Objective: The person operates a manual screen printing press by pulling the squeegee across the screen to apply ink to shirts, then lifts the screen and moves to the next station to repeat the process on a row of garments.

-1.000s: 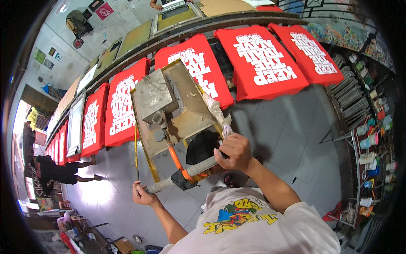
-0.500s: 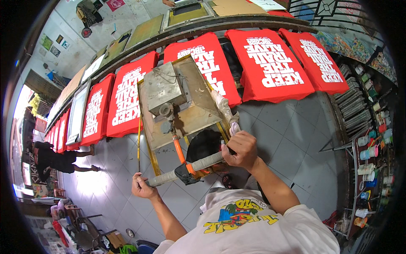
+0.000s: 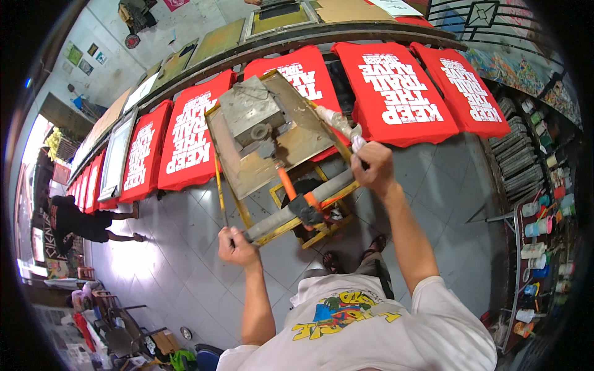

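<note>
The raised printing screen frame (image 3: 272,142) hides part of the red shirt (image 3: 297,74) behind it from you. Your left hand (image 3: 237,246) covers the frame's near corner. The far shirts (image 3: 93,179) blur toward the rim.

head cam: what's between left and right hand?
Head view: the near bar of the yellow-framed printing screen with an orange-handled squeegee, spanning left hand to right hand.
</note>
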`<state>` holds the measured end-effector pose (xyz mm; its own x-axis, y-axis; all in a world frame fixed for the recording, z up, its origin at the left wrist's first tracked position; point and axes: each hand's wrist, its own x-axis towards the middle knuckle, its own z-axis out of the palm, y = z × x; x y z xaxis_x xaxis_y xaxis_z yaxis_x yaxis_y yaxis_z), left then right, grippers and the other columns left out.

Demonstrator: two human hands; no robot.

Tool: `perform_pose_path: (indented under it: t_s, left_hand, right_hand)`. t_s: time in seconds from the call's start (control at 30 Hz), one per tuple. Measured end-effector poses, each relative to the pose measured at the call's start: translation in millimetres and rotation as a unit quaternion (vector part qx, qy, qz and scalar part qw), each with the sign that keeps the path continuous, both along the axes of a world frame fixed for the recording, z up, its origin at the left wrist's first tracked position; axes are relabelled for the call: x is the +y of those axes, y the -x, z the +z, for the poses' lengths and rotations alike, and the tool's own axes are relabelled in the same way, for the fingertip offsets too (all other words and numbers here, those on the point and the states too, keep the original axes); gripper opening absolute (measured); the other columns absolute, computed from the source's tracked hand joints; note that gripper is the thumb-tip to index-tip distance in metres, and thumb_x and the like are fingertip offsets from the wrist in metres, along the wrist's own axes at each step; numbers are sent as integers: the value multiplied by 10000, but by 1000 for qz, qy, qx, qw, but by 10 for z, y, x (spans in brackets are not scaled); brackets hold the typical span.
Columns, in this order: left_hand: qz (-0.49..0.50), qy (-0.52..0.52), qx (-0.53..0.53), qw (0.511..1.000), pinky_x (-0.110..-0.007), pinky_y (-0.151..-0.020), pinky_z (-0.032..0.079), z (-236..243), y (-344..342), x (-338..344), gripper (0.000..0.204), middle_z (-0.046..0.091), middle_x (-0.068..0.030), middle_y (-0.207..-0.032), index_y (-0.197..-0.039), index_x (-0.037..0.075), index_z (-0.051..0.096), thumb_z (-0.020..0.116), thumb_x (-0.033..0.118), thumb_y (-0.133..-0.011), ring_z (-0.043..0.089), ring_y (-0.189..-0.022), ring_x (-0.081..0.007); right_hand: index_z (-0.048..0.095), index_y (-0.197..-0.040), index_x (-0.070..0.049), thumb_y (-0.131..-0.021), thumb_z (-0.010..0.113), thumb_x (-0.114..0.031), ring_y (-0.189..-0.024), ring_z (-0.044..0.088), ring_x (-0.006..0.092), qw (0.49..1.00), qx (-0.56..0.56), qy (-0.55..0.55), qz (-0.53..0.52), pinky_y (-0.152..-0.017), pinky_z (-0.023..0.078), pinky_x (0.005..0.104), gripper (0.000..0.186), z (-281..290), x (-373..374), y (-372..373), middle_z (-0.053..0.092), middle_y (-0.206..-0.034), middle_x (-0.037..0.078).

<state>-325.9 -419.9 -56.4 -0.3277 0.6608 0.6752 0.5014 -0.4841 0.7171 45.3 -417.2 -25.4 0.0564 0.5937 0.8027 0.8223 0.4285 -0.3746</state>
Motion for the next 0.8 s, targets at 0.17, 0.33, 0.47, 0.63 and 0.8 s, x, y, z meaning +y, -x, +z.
perform_pose_path:
  t_s: [0.17, 0.33, 0.47, 0.63, 0.8]
  left_hand:
    - [-35, -10, 29, 999, -396, -693, 465, 123, -498, -258, 266, 507, -108, -641, -671, 16, 502, 643, 64, -891, 490, -640, -284]
    - [-76, -37, 30, 996, -407, -698, 468, 136, -680, -390, 249, 504, -112, -645, -669, 38, 512, 658, 51, -870, 481, -636, -305]
    - [-125, -65, 24, 990, -408, -681, 474, 154, -665, -355, 204, 492, -112, -631, -664, 35, 532, 647, 28, -832, 479, -596, -304]
    - [-145, -77, 12, 986, -401, -653, 480, 148, -666, -308, 146, 494, -106, -608, -655, 32, 564, 644, 27, -777, 480, -562, -299]
    - [-147, -79, 12, 986, -404, -653, 497, 174, -493, -231, 145, 523, -105, -597, -630, 34, 564, 621, 22, -762, 505, -560, -300]
  right_hand:
    - [564, -652, -10, -816, 673, -84, -627, 615, 366, 999, 6, 32, -21, -607, 487, 449, 211, 46, -142, -422, 594, -665, 186]
    - [582, -680, 18, -811, 659, -13, -650, 629, 389, 999, 8, 18, -51, -607, 489, 460, 155, 113, -541, -552, 615, -690, 193]
    - [533, -715, 49, -861, 608, 14, -605, 538, 359, 998, -11, 32, -61, -563, 399, 423, 168, 104, -906, -548, 502, -659, 184]
    - [445, -675, 30, -874, 593, 10, -580, 474, 364, 996, -7, 37, -80, -549, 346, 440, 249, 26, -1105, -537, 437, -642, 178]
    - [412, -658, 11, -869, 600, 0, -578, 461, 374, 991, -30, 76, -102, -536, 324, 453, 282, 88, -1259, -307, 434, -633, 170]
